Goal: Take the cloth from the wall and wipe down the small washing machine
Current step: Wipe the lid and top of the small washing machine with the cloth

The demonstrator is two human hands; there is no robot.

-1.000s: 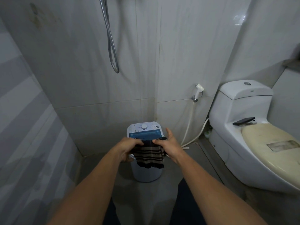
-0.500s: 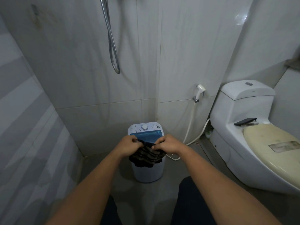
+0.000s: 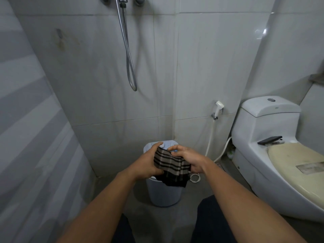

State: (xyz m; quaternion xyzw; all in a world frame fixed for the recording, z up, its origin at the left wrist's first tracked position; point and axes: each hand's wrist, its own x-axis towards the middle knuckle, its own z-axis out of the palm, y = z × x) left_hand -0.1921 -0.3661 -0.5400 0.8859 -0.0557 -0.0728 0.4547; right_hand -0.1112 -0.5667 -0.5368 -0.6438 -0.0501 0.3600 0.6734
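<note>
Grey-white tiled walls (image 3: pixel 201 67) close round a bare floor (image 3: pixel 206 186); the small washing machine (image 3: pixel 164 195) stands there, toilet (image 3: pixel 263 155) beside; your left hand (image 3: pixel 147 163) and right hand (image 3: pixel 189 159) both grip the striped cloth (image 3: pixel 171 163) above its top.

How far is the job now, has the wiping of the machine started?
Done: the striped cloth is off the wall. In hand: the left hand and right hand hold it, bunched, above the small washing machine. Left: the wiping; whether the cloth touches the lid cannot be told.
</note>
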